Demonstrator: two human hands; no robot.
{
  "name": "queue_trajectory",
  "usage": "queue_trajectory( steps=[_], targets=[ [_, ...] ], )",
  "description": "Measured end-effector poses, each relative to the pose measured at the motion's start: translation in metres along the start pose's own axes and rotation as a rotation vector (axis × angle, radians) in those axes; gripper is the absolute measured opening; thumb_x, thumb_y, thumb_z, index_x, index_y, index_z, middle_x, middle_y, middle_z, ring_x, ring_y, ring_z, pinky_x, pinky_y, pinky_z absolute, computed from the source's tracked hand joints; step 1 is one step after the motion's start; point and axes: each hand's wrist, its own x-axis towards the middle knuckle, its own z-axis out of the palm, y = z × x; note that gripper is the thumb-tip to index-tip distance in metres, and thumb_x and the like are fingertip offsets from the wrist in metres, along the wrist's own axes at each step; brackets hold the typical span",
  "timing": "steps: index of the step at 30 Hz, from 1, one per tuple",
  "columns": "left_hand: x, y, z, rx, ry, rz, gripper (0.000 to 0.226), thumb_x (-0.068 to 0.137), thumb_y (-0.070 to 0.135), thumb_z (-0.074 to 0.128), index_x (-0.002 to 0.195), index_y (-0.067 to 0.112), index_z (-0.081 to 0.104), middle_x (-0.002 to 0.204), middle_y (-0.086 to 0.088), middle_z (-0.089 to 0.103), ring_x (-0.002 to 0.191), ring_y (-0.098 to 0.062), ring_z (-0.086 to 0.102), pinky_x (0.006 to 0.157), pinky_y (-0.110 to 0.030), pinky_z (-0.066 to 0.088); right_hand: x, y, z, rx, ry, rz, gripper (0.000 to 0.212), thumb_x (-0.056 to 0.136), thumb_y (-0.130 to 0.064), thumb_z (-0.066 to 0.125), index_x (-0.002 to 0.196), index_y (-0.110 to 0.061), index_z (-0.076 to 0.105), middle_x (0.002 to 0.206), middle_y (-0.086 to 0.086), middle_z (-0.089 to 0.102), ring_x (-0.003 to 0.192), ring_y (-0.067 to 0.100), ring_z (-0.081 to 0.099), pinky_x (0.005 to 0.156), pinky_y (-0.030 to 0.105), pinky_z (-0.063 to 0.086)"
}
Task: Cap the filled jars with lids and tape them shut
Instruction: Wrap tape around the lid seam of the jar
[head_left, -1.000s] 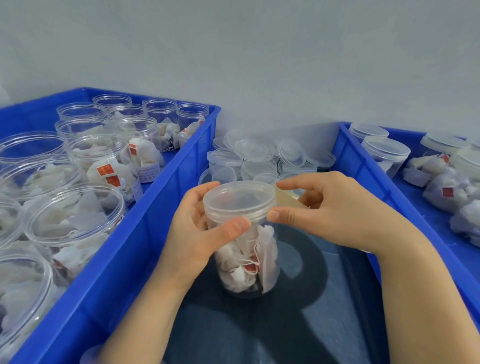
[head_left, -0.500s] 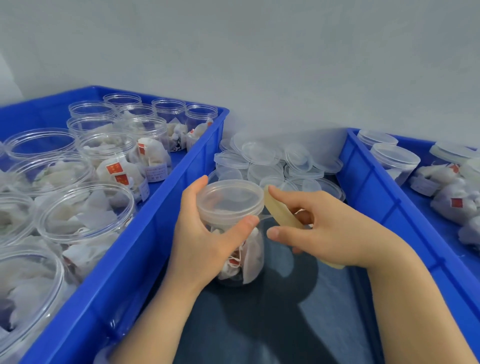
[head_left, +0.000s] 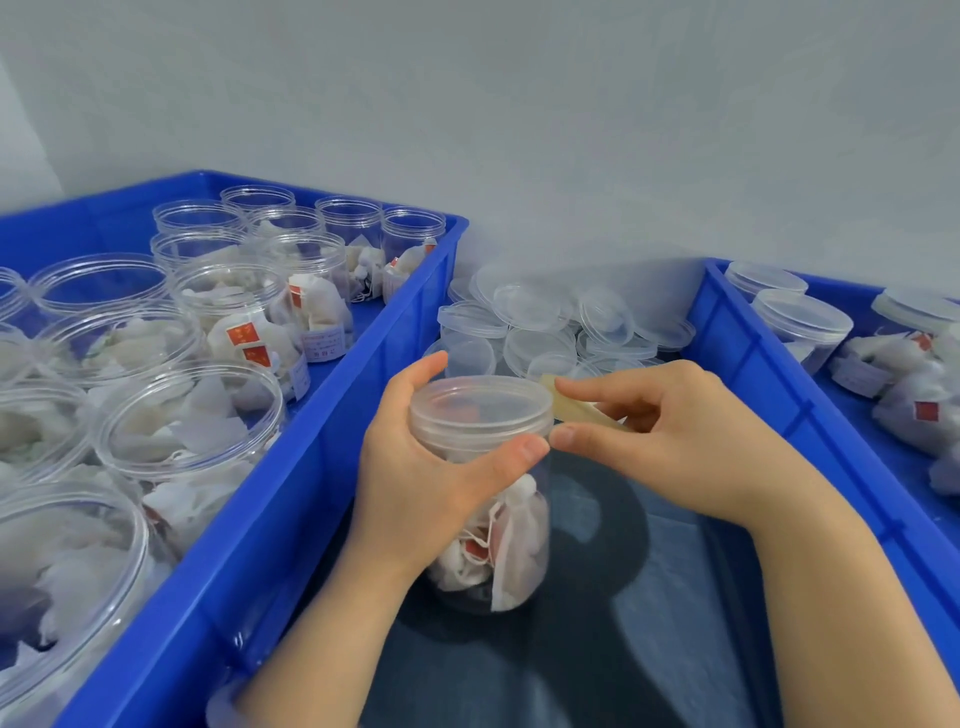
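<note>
Two blue crates flank the work. Left of the left hand's fingers, the left crate (head_left: 322, 467) is packed with open filled jars (head_left: 187, 421), and its near wall runs close behind the knuckles, so there is little room on that side. The left hand (head_left: 415, 467) grips the jar (head_left: 498, 530) just under its lid (head_left: 480, 405), fingers curled round the far side and thumb across the front. The jar, holding white sachets, is upright over the dark surface (head_left: 623, 649) between the crates. The right thumb nearly touches the left thumb's tip. The right hand (head_left: 675, 431) pinches a yellowish tape strip (head_left: 576, 408) between forefinger and thumb, its free end at the lid's right rim. Beyond the fingertips lies a heap of loose lids (head_left: 545, 322). Right of the right knuckles the right crate (head_left: 753, 364) stands near, with capped jars (head_left: 802, 322) inside. Open room lies toward the wrists. Against half a second ago, the right fingers have closed in on the rim, and the strip's tail below the palm no longer shows.
</note>
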Motion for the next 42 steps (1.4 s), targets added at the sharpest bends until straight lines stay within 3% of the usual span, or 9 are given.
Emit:
queue_trajectory(
  steps=[5,12,17,23,26,29,34,38,42],
  targets=[
    [-0.002,0.002,-0.004,-0.048,-0.067,0.062,0.080,0.038,0.051,0.078,0.113,0.036,0.053,0.107,0.016,0.067,0.100,0.005,0.062,0.078,-0.010,0.048,-0.001,0.002,-0.003,0.089,-0.073,0.044,0.064,0.048,-0.070,0.069,0.110,-0.054,0.063,0.090,-0.013,0.069,0.069,-0.003,0.058,0.075,0.024,0.046],
    [-0.001,0.000,-0.007,-0.058,-0.157,0.098,0.079,0.042,0.045,0.079,0.115,0.032,0.051,0.109,0.021,0.066,0.102,0.003,0.062,0.078,-0.009,0.047,-0.002,0.001,-0.003,0.137,-0.167,0.131,0.104,0.031,-0.077,0.065,0.129,-0.043,0.051,0.097,-0.007,0.063,0.054,0.003,0.063,0.052,0.016,0.044],
    [-0.003,-0.005,0.003,-0.040,-0.150,0.074,0.088,0.036,0.049,0.080,0.116,0.035,0.047,0.107,0.024,0.063,0.102,0.008,0.059,0.078,-0.007,0.046,-0.002,0.006,-0.008,0.093,-0.274,0.165,0.102,0.038,-0.075,0.061,0.132,-0.038,0.051,0.061,-0.015,0.065,0.049,0.006,0.061,0.052,0.016,0.046],
    [-0.002,-0.007,0.005,0.044,-0.110,0.119,0.089,0.039,0.054,0.083,0.118,0.040,0.045,0.118,0.026,0.057,0.115,0.005,0.053,0.094,-0.014,0.043,-0.003,0.004,-0.006,-0.033,-0.183,0.119,0.078,0.049,-0.073,0.067,0.121,-0.045,0.059,0.087,-0.013,0.064,0.067,-0.004,0.056,0.067,0.017,0.042],
    [-0.003,-0.006,0.010,0.069,-0.021,0.082,0.093,0.028,0.061,0.089,0.110,0.047,0.045,0.112,0.033,0.057,0.105,0.016,0.053,0.082,-0.002,0.041,-0.001,0.000,-0.003,-0.037,-0.165,0.087,0.061,0.062,-0.068,0.063,0.120,-0.049,0.059,0.078,-0.018,0.062,0.062,-0.004,0.056,0.062,0.014,0.042],
    [-0.003,-0.005,0.011,0.069,0.055,0.064,0.087,0.028,0.064,0.082,0.105,0.046,0.046,0.103,0.034,0.059,0.097,0.023,0.051,0.073,0.003,0.039,-0.001,0.000,-0.002,-0.012,-0.204,0.083,0.062,0.065,-0.069,0.060,0.123,-0.049,0.057,0.072,-0.009,0.064,0.061,0.006,0.060,0.064,0.024,0.052],
    [0.001,-0.004,0.009,0.075,0.088,0.060,0.091,0.029,0.062,0.075,0.113,0.040,0.047,0.105,0.028,0.056,0.096,0.023,0.051,0.071,0.003,0.039,-0.002,0.003,-0.004,-0.007,-0.194,0.081,0.057,0.070,-0.063,0.059,0.123,-0.044,0.059,0.077,-0.019,0.061,0.066,-0.006,0.055,0.074,0.019,0.045],
    [0.003,-0.004,0.008,0.047,0.111,0.028,0.088,0.026,0.063,0.074,0.109,0.043,0.051,0.101,0.032,0.057,0.096,0.022,0.052,0.072,0.001,0.042,-0.004,0.000,-0.005,-0.021,-0.183,0.099,0.050,0.068,-0.064,0.057,0.114,-0.046,0.064,0.060,-0.019,0.063,0.058,-0.009,0.057,0.056,0.007,0.038],
    [0.004,-0.005,0.008,0.012,0.076,0.022,0.087,0.024,0.062,0.081,0.104,0.045,0.052,0.098,0.044,0.056,0.094,0.018,0.056,0.072,-0.001,0.044,-0.003,0.002,-0.006,0.017,-0.164,0.134,0.046,0.061,-0.066,0.057,0.102,-0.047,0.066,0.060,-0.018,0.065,0.054,-0.006,0.059,0.059,0.016,0.042]
  ],
)
